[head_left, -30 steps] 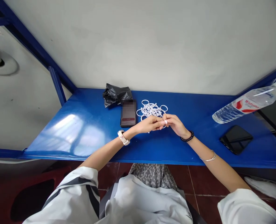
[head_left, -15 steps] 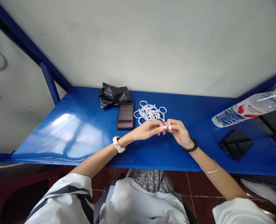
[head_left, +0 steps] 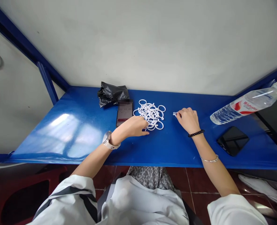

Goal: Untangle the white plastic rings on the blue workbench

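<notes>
A heap of white plastic rings (head_left: 150,113) with small eyelets, like curtain rings, lies on the blue table (head_left: 133,153). At the heap's near left edge is my left hand (head_left: 132,126), palm down. Its thumb is stretched out apart from the bent fingers, whose tips are partly hidden, and I see nothing held there. To the right of the heap, my right hand (head_left: 188,119) rests low over the table. Its thumb and forefinger pinch a small white plastic piece (head_left: 174,114); the rest of that piece is hidden by the fingers.
Behind my left hand lies a phone (head_left: 124,112) with a lit screen, against a crumpled black plastic bag (head_left: 112,93). On the right are a water bottle (head_left: 244,104) and a black phone-like slab (head_left: 233,140). A wall (head_left: 138,47) stands behind the table.
My hands have parted from where they met over a small white piece. The left went back to the heap's edge, the right moved right and away from me. An extra ring shows at the heap's near side.
</notes>
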`<state>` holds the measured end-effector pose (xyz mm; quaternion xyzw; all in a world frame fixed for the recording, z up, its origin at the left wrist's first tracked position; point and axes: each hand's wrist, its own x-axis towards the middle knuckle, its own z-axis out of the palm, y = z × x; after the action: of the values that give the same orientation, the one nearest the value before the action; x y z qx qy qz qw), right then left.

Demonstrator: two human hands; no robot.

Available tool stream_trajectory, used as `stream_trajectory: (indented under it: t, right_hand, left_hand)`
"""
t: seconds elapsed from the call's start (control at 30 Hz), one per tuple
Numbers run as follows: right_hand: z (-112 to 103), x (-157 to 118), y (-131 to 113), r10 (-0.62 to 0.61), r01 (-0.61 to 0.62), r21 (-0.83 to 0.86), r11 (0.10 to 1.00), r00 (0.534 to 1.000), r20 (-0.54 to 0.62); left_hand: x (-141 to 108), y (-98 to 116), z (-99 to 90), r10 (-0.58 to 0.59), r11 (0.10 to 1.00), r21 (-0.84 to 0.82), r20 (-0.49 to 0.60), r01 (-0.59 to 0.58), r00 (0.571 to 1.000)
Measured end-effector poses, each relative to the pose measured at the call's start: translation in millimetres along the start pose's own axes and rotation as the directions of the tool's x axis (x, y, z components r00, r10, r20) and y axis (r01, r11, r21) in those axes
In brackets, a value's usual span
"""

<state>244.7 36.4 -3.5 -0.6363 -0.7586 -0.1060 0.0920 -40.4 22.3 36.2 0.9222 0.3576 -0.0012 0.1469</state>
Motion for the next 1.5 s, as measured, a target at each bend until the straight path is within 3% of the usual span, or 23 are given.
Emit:
stream_trajectory:
  t: [0.13,0.27,0.33,0.4,0.47,0.53,0.67,0.83,1.03,1.27,1.5]
  right_hand:
    - [-2.4,-0.8,-3.3,-0.005,0.012,0.083,0.996,0.997,-0.075]
    - [-13.8,0.3,-13.7,-0.032,0.05,0.342,0.938,0.998,-0.06]
    - [-21.4,-1.3,-23.0,-0.129,0.145,0.524,0.839,0.989,-0.067]
    - [-27.8,-5.4,-34.2,-0.252,0.225,0.711,0.666,0.965,-0.07]
    - [-31.0,-11.0,-45.3,-0.371,0.209,0.852,0.48,0.928,-0.019]
    - [-30.3,-16.3,-53.9,-0.461,0.112,0.931,0.347,0.885,0.065]
    - [-22.4,-20.8,-60.5,-0.458,-0.098,0.975,0.201,0.87,0.182]
    - [-14.2,-20.9,-59.8,-0.375,-0.078,0.992,0.101,0.92,0.11]
    - [-13.5,-24.1,-62.5,-0.366,-0.211,0.976,-0.045,0.913,0.18]
    - [-18.3,-24.9,-66.5,-0.39,-0.294,0.945,-0.146,0.895,0.218]
    - [-18.0,-26.7,-68.3,-0.392,-0.335,0.928,-0.165,0.885,0.25]
  left_hand:
    - [-6.5,-7.4,-1.3,-0.053,0.996,-0.067,0.109,0.061,0.993]
    - [-6.0,-3.8,4.3,-0.004,0.989,-0.142,0.168,0.029,0.986]
    - [-3.8,2.0,6.5,0.082,0.971,-0.236,0.175,-0.039,0.981]
    - [-1.1,8.6,7.1,0.197,0.914,-0.381,0.118,-0.139,0.973]
    - [1.4,14.4,7.1,0.241,0.824,-0.532,0.019,-0.194,0.97]
    - [3.6,18.4,7.8,0.21,0.736,-0.65,-0.048,-0.19,0.976]
    - [7.0,21.5,13.4,0.102,0.591,-0.794,-0.097,-0.139,0.99]
    - [11.4,27.0,20.6,0.031,0.391,-0.909,-0.146,-0.147,0.989]
    - [16.6,37.0,27.7,0.011,0.148,-0.972,-0.183,-0.183,0.983]
    - [15.9,36.4,34.5,0.04,0.065,-0.976,-0.205,-0.207,0.978]
    - [15.4,36.3,34.6,0.033,0.086,-0.981,-0.173,-0.175,0.984]
